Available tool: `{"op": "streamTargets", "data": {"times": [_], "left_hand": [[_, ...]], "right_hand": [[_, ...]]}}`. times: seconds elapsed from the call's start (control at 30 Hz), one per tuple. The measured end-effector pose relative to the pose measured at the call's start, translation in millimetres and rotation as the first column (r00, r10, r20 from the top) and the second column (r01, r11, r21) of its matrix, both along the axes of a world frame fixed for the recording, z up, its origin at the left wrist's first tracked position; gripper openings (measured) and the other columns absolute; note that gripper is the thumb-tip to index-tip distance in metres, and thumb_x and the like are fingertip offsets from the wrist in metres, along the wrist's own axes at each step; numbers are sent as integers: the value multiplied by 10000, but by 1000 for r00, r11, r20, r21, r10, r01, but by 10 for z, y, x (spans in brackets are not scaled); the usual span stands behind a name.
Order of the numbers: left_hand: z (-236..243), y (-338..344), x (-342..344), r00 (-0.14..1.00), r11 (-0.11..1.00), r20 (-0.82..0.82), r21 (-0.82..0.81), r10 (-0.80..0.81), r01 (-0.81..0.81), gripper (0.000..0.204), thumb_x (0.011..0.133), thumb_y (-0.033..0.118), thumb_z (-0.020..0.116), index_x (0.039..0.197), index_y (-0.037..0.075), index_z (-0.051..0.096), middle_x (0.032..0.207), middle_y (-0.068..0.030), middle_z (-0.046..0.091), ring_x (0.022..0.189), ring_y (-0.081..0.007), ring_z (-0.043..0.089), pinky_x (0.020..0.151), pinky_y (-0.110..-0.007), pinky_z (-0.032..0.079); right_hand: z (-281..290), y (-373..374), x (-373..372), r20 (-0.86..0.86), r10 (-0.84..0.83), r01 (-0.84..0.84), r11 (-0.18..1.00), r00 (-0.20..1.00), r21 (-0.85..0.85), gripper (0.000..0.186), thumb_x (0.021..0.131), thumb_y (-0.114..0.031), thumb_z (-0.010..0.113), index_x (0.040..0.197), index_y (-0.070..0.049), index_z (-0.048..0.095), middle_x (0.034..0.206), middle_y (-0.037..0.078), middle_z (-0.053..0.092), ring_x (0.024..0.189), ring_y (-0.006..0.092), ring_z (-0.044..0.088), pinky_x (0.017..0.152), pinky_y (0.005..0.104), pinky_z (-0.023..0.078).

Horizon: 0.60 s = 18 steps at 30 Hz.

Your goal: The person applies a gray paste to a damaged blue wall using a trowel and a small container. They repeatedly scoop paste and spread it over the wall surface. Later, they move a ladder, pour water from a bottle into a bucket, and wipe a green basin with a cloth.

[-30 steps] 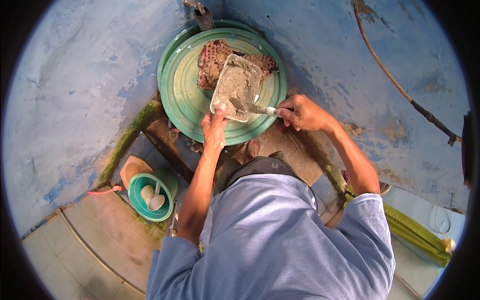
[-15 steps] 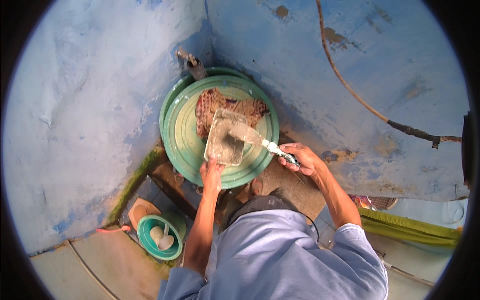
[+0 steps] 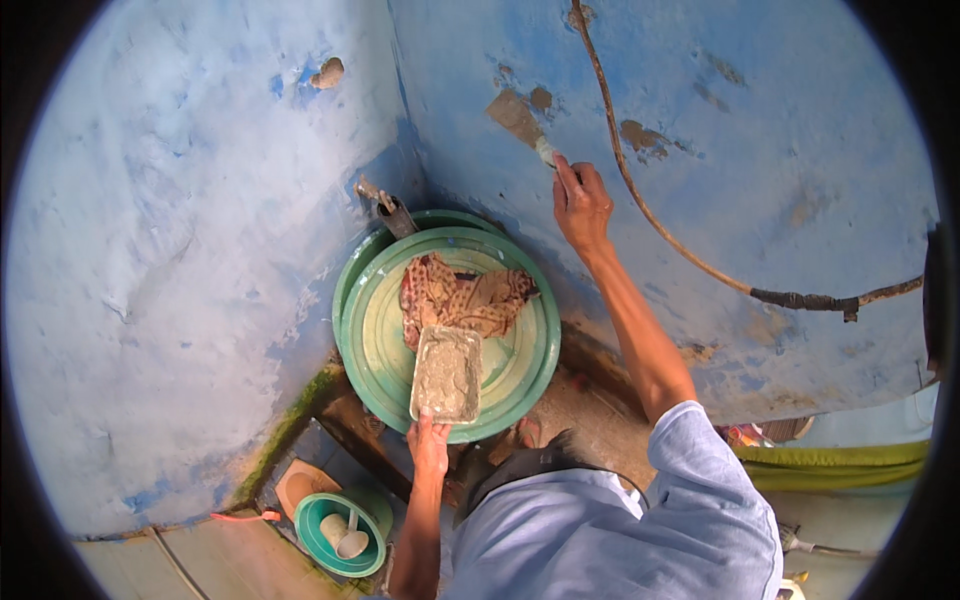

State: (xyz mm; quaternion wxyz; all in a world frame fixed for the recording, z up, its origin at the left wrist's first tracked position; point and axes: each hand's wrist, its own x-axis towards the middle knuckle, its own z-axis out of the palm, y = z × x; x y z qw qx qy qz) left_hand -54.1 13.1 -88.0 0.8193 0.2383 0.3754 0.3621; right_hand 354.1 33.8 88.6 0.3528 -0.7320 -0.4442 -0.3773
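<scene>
My right hand (image 3: pixel 583 203) is closed round the handle of a putty knife (image 3: pixel 516 117), raised before the blue right wall (image 3: pixel 700 60). Its broad blade lies over or near small grey-brown patches (image 3: pixel 541 97) on the wall; contact I cannot tell. My left hand (image 3: pixel 428 446) grips the near edge of a shallow rectangular tray (image 3: pixel 447 374) holding grey-brown paste. That tray is above a round green lid or basin (image 3: pixel 352 345), on which a crumpled patterned reddish-brown cloth (image 3: pixel 468 297) lies.
A pipe stub (image 3: pixel 397 216) rises by the corner. A brown cable (image 3: pixel 640 170) hangs across the right wall. At lower left a green bucket (image 3: pixel 301 532) holds a white dipper (image 3: pixel 351 544). Green cloth (image 3: pixel 840 466) hangs at right.
My right hand has lifted the putty knife from the tray up to the right wall. The tray, still in my left hand, now sits lower in the picture; the view has shifted upward.
</scene>
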Motion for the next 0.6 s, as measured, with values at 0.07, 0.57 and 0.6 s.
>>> {"op": "streamTargets", "data": {"times": [0.07,0.57,0.6], "left_hand": [[7,-17,-26,1000,1000,-11,-20,3,-4,590,899,297,649,1325,-14,384,1340,-160,486,1205,-324,515,1020,-494,404],[-5,47,216,1000,999,12,-46,9,-9,526,899,271,648,1281,-4,414,1306,-151,516,1174,-310,541,1022,-487,407],[-4,44,228,1000,998,12,-57,11,-10,522,897,269,651,1277,-3,417,1300,-149,522,1171,-307,543,1021,-487,407]], "right_hand": [[19,133,142,108,-86,83,996,990,27,385,792,-46,675,1155,-173,657,838,46,539,714,224,568,544,337,490],[43,332,383,65,-280,287,950,958,-123,373,816,-76,676,1172,-188,668,824,31,540,588,204,558,477,343,465],[30,275,328,11,-285,283,943,958,-174,386,813,-61,655,1179,-181,660,845,48,535,625,217,570,500,362,479]]}}
